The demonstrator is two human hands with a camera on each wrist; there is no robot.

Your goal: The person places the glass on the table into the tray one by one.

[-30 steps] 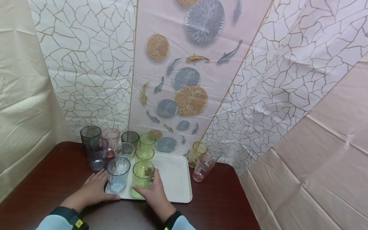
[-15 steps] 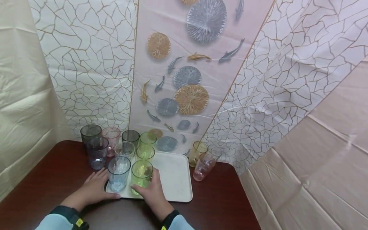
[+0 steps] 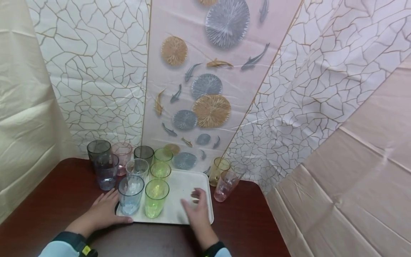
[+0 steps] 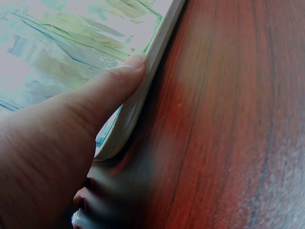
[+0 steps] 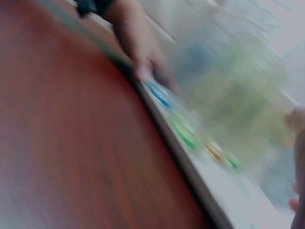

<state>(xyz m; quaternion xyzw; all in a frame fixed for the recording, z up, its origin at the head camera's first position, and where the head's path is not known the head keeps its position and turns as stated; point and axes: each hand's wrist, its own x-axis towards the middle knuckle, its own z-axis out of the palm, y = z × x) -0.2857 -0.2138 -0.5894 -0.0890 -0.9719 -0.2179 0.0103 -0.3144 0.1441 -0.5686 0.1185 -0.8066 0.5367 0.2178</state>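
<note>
My left hand (image 3: 100, 212) lies at the front left corner of a white tray (image 3: 179, 192). Its thumb (image 4: 112, 88) runs along the front rim, and the fingers stretch along the left side. Close to it stands a light blue tumbler (image 3: 131, 196). To the right of that is a yellow-green tumbler (image 3: 156, 200), upright on the tray and apart from both hands. Over the tray's right part hovers my right hand (image 3: 199, 216), its fingers loosely bent with nothing between them. Behind stand a clear tumbler (image 3: 137, 169), another yellow-green tumbler (image 3: 160, 171), a dark grey tumbler (image 3: 143, 154) and a green tumbler (image 3: 163, 155).
Left of the tray, a dark tumbler (image 3: 99, 148), a blue-violet tumbler (image 3: 107, 176) and a pink tumbler (image 3: 121, 155) stand on the brown table (image 3: 247, 221). Right of it are an amber tumbler (image 3: 219, 171) and a tilted-looking pink tumbler (image 3: 226, 187). Patterned cloth (image 3: 205, 53) hangs behind.
My right hand has let go of the front yellow-green tumbler and moved right. That tumbler had shifted slightly left in its grasp. The left hand keeps its place.
</note>
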